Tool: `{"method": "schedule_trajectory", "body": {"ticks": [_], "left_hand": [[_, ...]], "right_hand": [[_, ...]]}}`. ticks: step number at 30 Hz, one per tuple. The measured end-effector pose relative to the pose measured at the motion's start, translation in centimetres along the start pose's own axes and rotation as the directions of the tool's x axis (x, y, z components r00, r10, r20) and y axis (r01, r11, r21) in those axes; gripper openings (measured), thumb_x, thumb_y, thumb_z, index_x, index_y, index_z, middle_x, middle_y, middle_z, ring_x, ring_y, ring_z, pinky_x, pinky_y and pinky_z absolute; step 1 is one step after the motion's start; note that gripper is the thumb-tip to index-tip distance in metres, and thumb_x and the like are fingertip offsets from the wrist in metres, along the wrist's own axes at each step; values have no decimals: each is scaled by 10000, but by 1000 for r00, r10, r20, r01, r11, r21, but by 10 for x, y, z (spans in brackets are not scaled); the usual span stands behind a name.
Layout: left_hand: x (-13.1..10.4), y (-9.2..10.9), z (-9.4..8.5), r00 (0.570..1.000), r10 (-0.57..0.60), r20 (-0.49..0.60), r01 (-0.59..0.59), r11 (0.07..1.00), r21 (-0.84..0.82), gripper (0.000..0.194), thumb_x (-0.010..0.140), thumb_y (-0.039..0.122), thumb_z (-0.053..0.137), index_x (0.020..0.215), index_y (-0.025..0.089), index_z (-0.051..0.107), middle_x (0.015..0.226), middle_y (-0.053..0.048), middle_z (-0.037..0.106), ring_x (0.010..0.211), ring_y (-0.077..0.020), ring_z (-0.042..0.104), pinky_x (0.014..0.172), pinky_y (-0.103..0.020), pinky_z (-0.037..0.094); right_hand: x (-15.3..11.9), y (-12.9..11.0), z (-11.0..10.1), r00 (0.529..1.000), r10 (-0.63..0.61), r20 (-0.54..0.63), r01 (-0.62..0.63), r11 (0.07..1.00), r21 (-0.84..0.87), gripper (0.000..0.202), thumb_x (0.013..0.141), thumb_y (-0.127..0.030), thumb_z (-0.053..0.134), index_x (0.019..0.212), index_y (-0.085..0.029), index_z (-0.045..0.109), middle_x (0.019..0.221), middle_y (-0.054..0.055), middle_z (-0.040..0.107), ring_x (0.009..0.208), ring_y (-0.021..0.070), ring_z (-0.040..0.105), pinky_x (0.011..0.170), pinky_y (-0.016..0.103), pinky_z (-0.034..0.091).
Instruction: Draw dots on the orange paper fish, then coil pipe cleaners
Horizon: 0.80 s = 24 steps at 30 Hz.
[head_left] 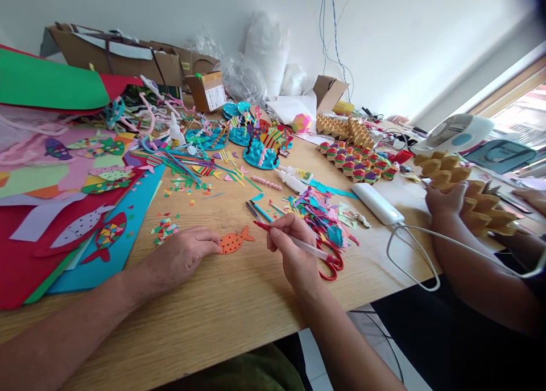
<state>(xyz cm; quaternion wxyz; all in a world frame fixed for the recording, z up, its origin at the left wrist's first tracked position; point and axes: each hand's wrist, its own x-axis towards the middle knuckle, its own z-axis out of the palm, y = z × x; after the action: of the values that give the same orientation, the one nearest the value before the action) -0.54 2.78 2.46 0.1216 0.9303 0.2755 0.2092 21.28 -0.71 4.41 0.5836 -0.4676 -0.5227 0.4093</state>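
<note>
My left hand (181, 258) rests on the table, its fingertips closed on the head end of an orange paper fish (232, 243) with dark dots. The fish lies flat, its tail pointing right. Just right of it, my right hand (294, 254) grips a red pen (309, 247) with a clear barrel; the red tip points left, apart from the fish. Red-handled scissors (335, 272) lie beside my right hand, their blades hidden under paper scraps (330, 209). Beyond the fish are more pens (261, 212). Small paper bits (165, 230) lie near my left hand.
Coloured sheets (140, 231) with decorated paper fish cover the left side. White glue bottles (292, 180), blue painted plates (260, 156) and egg cartons (358, 160) stand farther back. A white power strip (377, 203) trails a cable at right, where another person's hand (446, 200) holds an egg carton.
</note>
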Motion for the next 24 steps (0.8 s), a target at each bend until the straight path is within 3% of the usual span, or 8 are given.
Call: {"method": "schedule_trajectory", "body": {"ticks": [9, 13, 20, 24], "left_hand": [[0, -2, 2, 998, -52, 39, 54, 996, -70, 354, 835, 69, 356, 919, 176, 683, 1005, -61, 667, 922, -171, 611, 799, -280, 484], [1, -1, 1, 999, -45, 15, 46, 996, -81, 352, 841, 68, 356, 911, 181, 682, 989, -59, 652, 902, -158, 611, 773, -253, 481], [-1, -3, 4, 998, -59, 9, 59, 996, -67, 347, 839, 64, 365, 913, 196, 677, 1003, -52, 647, 928, -169, 603, 791, -265, 477], [0, -2, 3, 999, -41, 17, 42, 997, -62, 371, 816, 30, 359, 931, 197, 669, 999, -42, 650, 942, -162, 593, 810, -265, 468]], "right_hand": [[-10, -6, -10, 999, -15, 32, 22, 974, -224, 41, 744, -189, 532, 705, -200, 538, 500, -65, 451, 446, 89, 407, 422, 211, 284], [-12, -8, -13, 998, 11, 55, 0, 980, -198, 54, 740, -191, 525, 686, -200, 520, 507, -63, 448, 448, 88, 395, 424, 212, 285], [0, -7, 0, 944, 202, 262, -174, 977, -125, 60, 731, -222, 524, 691, -189, 494, 548, -36, 535, 502, 101, 480, 475, 223, 360], [9, 4, 11, 910, 250, 332, -220, 967, -126, 62, 712, -225, 524, 681, -192, 482, 562, -41, 534, 509, 99, 486, 481, 219, 370]]}}
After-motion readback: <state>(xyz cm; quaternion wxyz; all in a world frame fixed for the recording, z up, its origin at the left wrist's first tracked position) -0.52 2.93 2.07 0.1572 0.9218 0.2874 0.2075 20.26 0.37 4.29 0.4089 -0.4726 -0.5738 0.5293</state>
